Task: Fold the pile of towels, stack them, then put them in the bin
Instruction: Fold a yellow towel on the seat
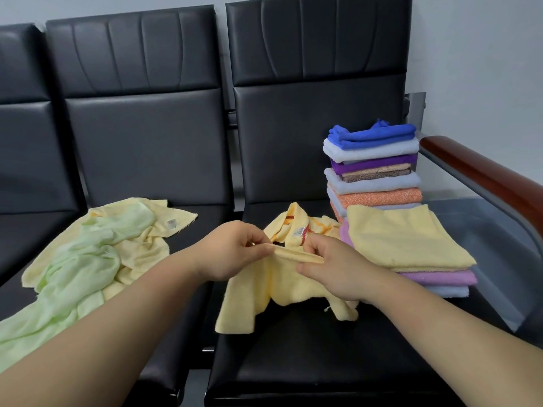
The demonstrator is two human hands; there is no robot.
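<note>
A crumpled yellow towel (pixel 276 292) hangs over the front of the right seat. My left hand (pixel 235 254) and my right hand (pixel 332 268) each pinch its top hem, close together. Behind them lies another yellow towel with orange stripes and a label (pixel 296 227). On the left seat sits a loose pile: a pale green towel (pixel 88 259) over a yellow one (pixel 147 227). At the right stands a tall stack of folded towels (pixel 373 168), blue on top. In front of it is a low stack topped by a folded yellow towel (pixel 402 236). No bin is in view.
Black padded bench seats (pixel 293 356) with high backrests carry everything. A red-brown armrest (pixel 484 174) runs along the right side over a grey frame. A pale wall is behind.
</note>
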